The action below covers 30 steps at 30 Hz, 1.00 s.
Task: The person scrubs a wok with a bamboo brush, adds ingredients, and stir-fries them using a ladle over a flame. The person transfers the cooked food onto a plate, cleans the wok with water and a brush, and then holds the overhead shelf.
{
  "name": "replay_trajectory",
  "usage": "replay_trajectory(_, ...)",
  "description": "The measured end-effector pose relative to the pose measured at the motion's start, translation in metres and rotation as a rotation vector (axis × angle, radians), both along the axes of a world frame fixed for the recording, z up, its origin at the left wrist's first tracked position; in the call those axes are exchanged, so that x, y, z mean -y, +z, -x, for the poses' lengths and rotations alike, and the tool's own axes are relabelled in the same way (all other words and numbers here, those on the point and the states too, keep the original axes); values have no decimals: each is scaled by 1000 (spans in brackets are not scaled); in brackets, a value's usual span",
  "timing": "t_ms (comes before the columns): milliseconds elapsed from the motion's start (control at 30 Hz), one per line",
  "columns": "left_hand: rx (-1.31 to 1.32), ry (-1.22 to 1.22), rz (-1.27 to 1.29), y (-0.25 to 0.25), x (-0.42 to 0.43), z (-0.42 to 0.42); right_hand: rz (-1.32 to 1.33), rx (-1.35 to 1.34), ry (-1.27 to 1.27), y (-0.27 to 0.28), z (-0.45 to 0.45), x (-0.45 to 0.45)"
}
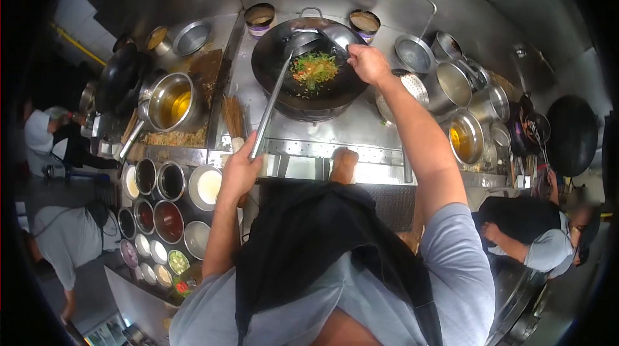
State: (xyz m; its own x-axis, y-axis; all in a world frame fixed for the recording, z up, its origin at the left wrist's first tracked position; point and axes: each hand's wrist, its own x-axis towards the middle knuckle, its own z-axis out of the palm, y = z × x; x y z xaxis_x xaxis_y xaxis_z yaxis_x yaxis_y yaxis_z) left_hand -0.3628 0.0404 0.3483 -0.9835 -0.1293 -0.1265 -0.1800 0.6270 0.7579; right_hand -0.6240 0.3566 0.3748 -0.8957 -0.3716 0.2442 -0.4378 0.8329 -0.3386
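A dark wok (277,81) sits on the stove, with chopped green and reddish food (314,71) on its bottom. My left hand (241,168) is closed round the long metal handle of a ladle (271,104), whose bowl rests in the wok at the upper left of the food. Over the wok's right side, my right hand (369,63) is closed on a metal bowl (338,34) tilted above the food. The inside of that bowl is mostly hidden.
Left stand a pot of yellow oil (172,102) and several sauce containers (169,221). To the right are a perforated strainer (412,88), metal pots (449,86) and another wok (572,135). Other people work at the left (71,239) and right (529,230).
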Motion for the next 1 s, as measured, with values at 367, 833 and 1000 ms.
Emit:
replay_trajectory(367,285,-308,56,9,7,56,1158,31,-742,-130,-188,-127)
replay_trajectory(833,268,-501,339,-90,7,167,878,-294,-2522,-232,-790,-38)
replay_trajectory(1000,316,-681,217,-38,31,204,633,-606,-3081,-254,-885,77)
